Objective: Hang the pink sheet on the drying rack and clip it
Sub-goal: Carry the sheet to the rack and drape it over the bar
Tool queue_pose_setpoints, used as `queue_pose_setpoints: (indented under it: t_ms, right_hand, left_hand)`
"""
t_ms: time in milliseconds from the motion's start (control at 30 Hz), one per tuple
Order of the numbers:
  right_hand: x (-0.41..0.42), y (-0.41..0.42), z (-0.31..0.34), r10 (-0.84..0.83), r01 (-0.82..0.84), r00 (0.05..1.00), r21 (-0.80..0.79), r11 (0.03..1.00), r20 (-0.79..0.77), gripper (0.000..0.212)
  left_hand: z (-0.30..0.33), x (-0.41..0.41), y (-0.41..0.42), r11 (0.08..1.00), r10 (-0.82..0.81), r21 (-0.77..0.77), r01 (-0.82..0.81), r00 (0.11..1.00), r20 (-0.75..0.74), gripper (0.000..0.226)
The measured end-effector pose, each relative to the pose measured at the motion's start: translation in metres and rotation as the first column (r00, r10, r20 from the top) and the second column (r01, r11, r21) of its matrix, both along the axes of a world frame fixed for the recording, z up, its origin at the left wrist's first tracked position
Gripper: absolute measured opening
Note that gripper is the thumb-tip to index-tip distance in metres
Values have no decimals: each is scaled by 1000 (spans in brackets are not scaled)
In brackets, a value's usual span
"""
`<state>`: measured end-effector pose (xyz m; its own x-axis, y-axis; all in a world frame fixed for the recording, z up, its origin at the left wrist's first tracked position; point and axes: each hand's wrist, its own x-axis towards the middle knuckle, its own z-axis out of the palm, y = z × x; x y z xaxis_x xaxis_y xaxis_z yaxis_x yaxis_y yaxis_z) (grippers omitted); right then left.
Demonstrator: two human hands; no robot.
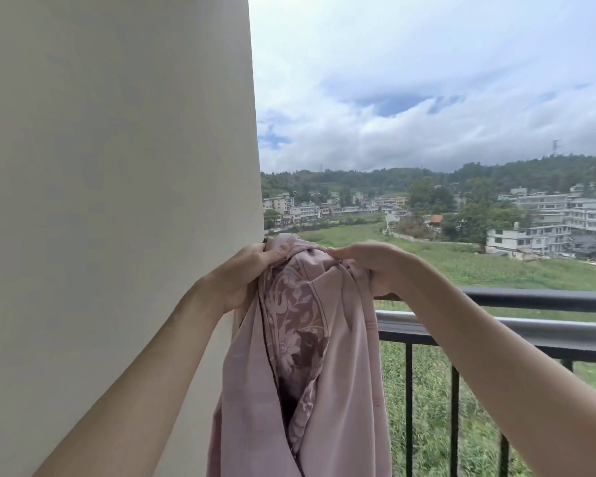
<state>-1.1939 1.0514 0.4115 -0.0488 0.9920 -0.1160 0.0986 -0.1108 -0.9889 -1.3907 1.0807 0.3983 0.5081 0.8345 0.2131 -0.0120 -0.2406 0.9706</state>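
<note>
The sheet (310, 356) is bunched up and held high by the wall (117, 201), its top gathered in a wad and the rest hanging down in folds, floral side peeking out. Left hand (241, 273) has thumb and fingers pinched shut on the top edge, right hand (369, 263) is closed on the wad just beside it. Looks like the hanging step is only starting, nothing's spread yet. The wad sits above the rail (530, 299), and I can't tell if it's touching any bar. No clips in sight either. Next move, I'd guess, calls for pulling the hands apart to open up an edge and lay it over a bar. No labels or writing I can read anywhere.
</note>
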Motion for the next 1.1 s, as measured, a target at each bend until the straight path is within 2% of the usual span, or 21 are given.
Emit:
queue_pose_setpoints:
  t_ms: [100,133,200,267,333,400,467,533,567,633,667,733,767,800,867,900,1000,1100]
  right_hand:
    - [27,-11,8,-112,109,993,98,989,24,22]
    - [35,-15,6,-146,138,988,121,983,52,27]
    - [48,-24,-5,-213,189,960,137,972,184,42]
    - [55,-33,-18,-250,210,911,152,966,329,38]
    - [57,-38,-24,-328,256,846,220,941,420,33]
    - [56,-41,-22,-429,291,718,323,900,548,40]
    - [54,-45,-23,-537,300,527,447,843,659,47]
    - [51,-51,-32,-686,272,327,630,727,650,48]
    - [50,-53,-38,-749,241,272,711,660,604,43]
    - [43,-55,-48,-806,149,279,806,573,522,40]
    - [38,-56,-50,-782,80,314,806,586,538,42]
    - [23,-52,-55,-652,-60,392,725,687,650,47]
    - [16,-48,-60,-590,-114,382,670,734,711,48]
    - [11,-45,-66,-571,-149,334,640,754,750,50]
    - [8,-41,-80,-632,-156,227,668,728,741,56]
    - [8,-42,-85,-671,-145,205,700,699,713,58]
    - [13,-47,-94,-740,-118,217,770,627,636,58]
    - [14,-47,-100,-758,-100,204,783,614,620,56]
  left_hand:
    - [6,25,-3,997,-59,49,57,997,43,31]
    - [4,33,-5,995,-39,96,39,999,-2,32]
    - [-3,45,-6,944,134,328,-48,960,-244,29]
    - [-12,48,-2,838,346,544,-50,819,-457,40]
    - [-20,43,2,816,394,577,-33,762,-513,51]
    - [-25,35,6,825,393,559,-82,794,-463,54]
    - [-29,27,8,812,437,562,-159,804,-404,54]
    - [-33,18,10,744,539,629,-224,758,-368,45]
    - [-34,13,10,722,572,646,-249,740,-353,40]
    - [-37,3,12,714,586,650,-260,730,-352,38]
    - [-38,2,13,718,577,651,-247,734,-358,38]
    - [-40,3,7,745,508,638,-193,785,-356,41]
    - [-41,8,2,768,451,623,-149,817,-361,45]
    - [-43,14,-3,782,406,614,-109,837,-368,50]
    - [-51,25,-10,756,399,647,-102,855,-332,50]
    - [-55,29,-10,726,428,673,-143,860,-279,44]
    - [-60,29,-5,698,481,667,-262,861,-164,22]
    - [-54,19,8,714,521,610,-343,842,-137,21]
